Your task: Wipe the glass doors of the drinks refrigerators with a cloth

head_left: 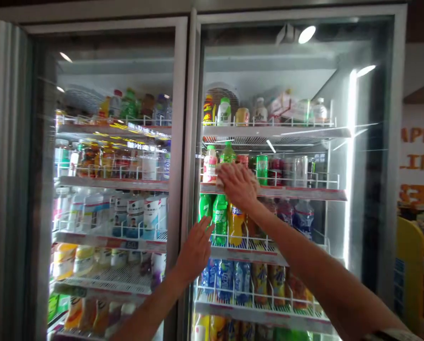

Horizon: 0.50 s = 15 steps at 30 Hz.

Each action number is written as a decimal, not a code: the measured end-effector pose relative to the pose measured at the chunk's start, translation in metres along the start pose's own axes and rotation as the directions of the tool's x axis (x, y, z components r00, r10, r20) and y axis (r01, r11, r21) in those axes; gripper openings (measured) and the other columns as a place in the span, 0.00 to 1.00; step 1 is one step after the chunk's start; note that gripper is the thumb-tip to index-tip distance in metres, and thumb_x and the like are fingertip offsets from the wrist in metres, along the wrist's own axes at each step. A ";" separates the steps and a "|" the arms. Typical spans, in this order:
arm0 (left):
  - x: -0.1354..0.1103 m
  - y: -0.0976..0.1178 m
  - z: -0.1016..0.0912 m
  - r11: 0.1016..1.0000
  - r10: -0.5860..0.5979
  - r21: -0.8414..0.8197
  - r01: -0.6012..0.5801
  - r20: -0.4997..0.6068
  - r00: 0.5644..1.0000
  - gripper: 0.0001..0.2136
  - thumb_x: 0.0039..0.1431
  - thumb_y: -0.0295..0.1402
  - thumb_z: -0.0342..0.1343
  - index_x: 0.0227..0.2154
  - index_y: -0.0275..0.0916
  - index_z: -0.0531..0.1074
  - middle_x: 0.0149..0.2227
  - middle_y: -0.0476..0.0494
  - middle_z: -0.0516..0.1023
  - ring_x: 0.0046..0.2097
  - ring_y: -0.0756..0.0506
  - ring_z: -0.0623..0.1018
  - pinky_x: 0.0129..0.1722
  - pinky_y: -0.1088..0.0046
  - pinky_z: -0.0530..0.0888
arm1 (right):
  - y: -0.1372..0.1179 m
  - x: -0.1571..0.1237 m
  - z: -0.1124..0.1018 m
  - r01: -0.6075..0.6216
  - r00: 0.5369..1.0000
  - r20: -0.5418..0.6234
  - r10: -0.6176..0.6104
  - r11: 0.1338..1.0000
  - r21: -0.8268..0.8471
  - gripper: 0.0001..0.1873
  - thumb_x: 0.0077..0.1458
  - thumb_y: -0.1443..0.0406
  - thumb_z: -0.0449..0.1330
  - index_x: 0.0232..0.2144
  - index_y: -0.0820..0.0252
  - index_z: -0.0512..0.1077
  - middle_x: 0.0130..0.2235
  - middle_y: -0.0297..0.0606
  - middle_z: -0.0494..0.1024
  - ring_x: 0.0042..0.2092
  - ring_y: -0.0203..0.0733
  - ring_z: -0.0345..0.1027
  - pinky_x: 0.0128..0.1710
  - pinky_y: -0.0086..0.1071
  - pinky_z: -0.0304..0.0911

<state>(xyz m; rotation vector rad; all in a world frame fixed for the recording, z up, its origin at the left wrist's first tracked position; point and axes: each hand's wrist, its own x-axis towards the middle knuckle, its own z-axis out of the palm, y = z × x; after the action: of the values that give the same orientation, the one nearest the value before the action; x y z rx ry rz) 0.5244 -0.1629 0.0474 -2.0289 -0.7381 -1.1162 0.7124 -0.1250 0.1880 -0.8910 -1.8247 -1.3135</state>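
I stand before a drinks cooler with two glass doors. My right hand (238,184) reaches up to the right door (368,189) and presses a pale cloth (220,177) against the glass at the second shelf's height. My left hand (195,248) lies lower, fingers spread flat on the same door near its left frame (189,142). Behind the glass by my hands stand green bottles (219,218) and an orange bottle (236,222).
The left door (108,71) shows shelves full of bottles and cartons. A metal frame or door edge (9,189) rises at the far left. To the right are a yellow display stand (409,255) and a wall with orange lettering (419,161).
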 end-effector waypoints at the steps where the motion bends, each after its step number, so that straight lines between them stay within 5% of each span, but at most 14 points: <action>1: 0.002 -0.007 -0.004 1.000 -0.006 0.030 0.006 -0.018 1.000 0.23 0.58 0.23 0.42 0.57 0.35 0.55 0.60 0.38 0.60 0.65 0.44 0.53 0.60 0.58 0.61 | 0.004 0.017 0.000 -0.098 0.994 -0.048 0.098 0.995 -0.007 0.24 0.59 0.64 0.48 0.58 0.54 0.56 0.63 0.32 0.54 0.66 0.49 0.37 0.63 0.52 0.41; 4: 0.007 -0.030 -0.010 0.994 -0.008 0.106 0.016 -0.070 0.998 0.22 0.57 0.23 0.43 0.56 0.34 0.57 0.60 0.38 0.61 0.65 0.43 0.51 0.62 0.54 0.54 | -0.009 0.036 0.005 -0.185 0.979 -0.086 0.185 0.983 0.009 0.23 0.59 0.64 0.48 0.58 0.54 0.57 0.63 0.34 0.54 0.66 0.49 0.35 0.63 0.53 0.41; 7: 0.008 -0.052 -0.015 0.992 0.058 0.114 -0.048 -0.084 0.995 0.22 0.57 0.23 0.44 0.56 0.34 0.57 0.60 0.37 0.61 0.65 0.44 0.51 0.63 0.55 0.49 | -0.052 -0.006 0.014 -0.022 0.999 0.036 0.020 0.999 0.039 0.27 0.57 0.67 0.50 0.59 0.52 0.55 0.64 0.31 0.53 0.66 0.47 0.34 0.63 0.51 0.42; 11: 0.011 -0.072 -0.019 0.995 0.077 0.076 -0.068 -0.123 0.989 0.25 0.59 0.26 0.43 0.60 0.35 0.51 0.60 0.36 0.60 0.65 0.44 0.52 0.63 0.57 0.50 | -0.091 -0.062 0.021 0.237 0.955 0.165 -0.245 0.969 0.069 0.24 0.57 0.65 0.51 0.56 0.51 0.59 0.63 0.29 0.55 0.66 0.46 0.37 0.63 0.48 0.44; 13: 0.015 -0.076 -0.016 0.997 0.062 0.063 -0.054 -0.148 0.987 0.26 0.59 0.27 0.44 0.61 0.35 0.48 0.61 0.35 0.59 0.65 0.43 0.52 0.63 0.56 0.52 | -0.085 -0.052 0.020 0.242 0.956 0.165 -0.244 0.970 0.027 0.23 0.58 0.63 0.50 0.56 0.50 0.60 0.63 0.28 0.56 0.66 0.44 0.38 0.63 0.47 0.44; 15: 0.019 -0.077 -0.011 0.997 0.064 0.042 -0.058 -0.169 0.983 0.28 0.58 0.27 0.44 0.61 0.36 0.46 0.61 0.36 0.58 0.65 0.43 0.51 0.62 0.55 0.53 | -0.066 -0.018 0.016 0.102 0.990 0.107 -0.096 0.993 -0.052 0.24 0.58 0.64 0.49 0.58 0.49 0.57 0.63 0.29 0.56 0.66 0.44 0.37 0.63 0.48 0.42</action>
<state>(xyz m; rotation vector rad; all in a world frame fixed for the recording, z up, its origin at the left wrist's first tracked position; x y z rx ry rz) 0.4707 -0.1231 0.0908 -1.8848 -0.6016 -1.2142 0.6634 -0.1277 0.1380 -0.9251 -1.9417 -1.4106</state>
